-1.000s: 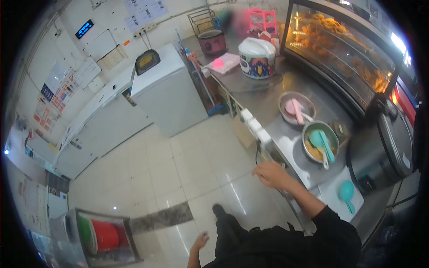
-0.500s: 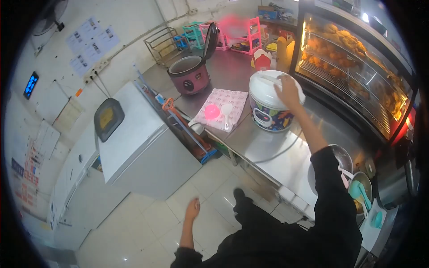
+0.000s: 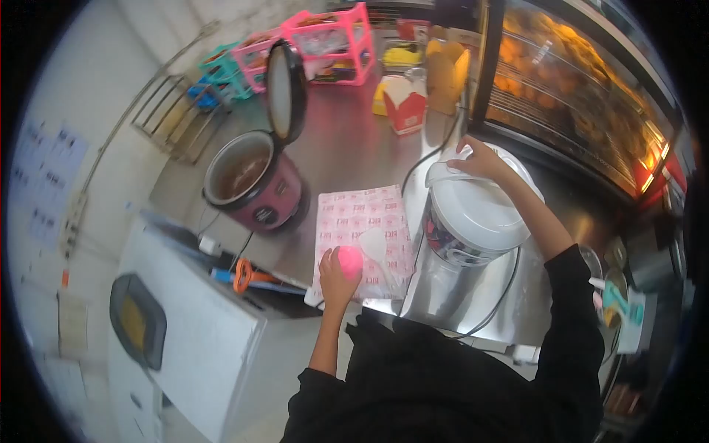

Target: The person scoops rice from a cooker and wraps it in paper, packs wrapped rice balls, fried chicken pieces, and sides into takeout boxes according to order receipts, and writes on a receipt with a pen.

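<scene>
My right hand grips the handle on the white lid of a patterned rice cooker. The lid sits on the cooker. My left hand has its fingers around a small pink bowl, partly covering it. The bowl rests on pink printed wrapping paper. Just right of the bowl, a white rice paddle lies on the same paper. To the left stands a maroon rice cooker with its lid raised and brownish contents inside.
A lit glass food warmer borders the steel counter at the right. Red-and-white food boxes and pink racks stand behind. A cable loops by the counter's front edge. A white chest freezer is at left.
My left hand has risen from beside my body to the pink bowl. My right hand stays on the lid as its fingers close at the handle. The view has moved closer to the counter.
</scene>
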`<action>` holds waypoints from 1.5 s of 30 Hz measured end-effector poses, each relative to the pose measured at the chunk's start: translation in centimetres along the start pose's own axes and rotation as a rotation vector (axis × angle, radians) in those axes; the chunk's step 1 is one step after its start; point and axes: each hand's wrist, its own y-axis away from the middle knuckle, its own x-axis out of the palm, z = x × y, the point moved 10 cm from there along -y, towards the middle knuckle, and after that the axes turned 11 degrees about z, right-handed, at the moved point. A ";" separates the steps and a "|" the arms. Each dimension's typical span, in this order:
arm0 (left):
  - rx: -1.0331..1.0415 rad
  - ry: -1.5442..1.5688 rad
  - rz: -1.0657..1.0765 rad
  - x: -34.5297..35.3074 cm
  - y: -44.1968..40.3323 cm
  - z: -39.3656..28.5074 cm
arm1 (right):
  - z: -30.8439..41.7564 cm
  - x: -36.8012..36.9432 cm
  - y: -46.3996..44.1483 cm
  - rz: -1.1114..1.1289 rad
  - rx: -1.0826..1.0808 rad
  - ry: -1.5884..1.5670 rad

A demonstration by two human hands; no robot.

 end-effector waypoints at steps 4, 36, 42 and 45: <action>0.074 -0.039 0.293 4.2 -3.3 1.8 | 1.6 -6.7 5.3 -0.219 0.072 -0.291; -0.023 1.776 1.716 1.9 2.2 -21.4 | 10.7 8.3 19.5 0.422 -0.125 -0.803; 0.153 1.301 1.134 8.2 -3.8 -15.5 | 5.0 -3.5 15.2 -0.301 0.051 0.006; 0.301 0.984 0.870 9.6 -5.8 -15.8 | 1.1 -3.2 8.9 -0.340 0.214 0.421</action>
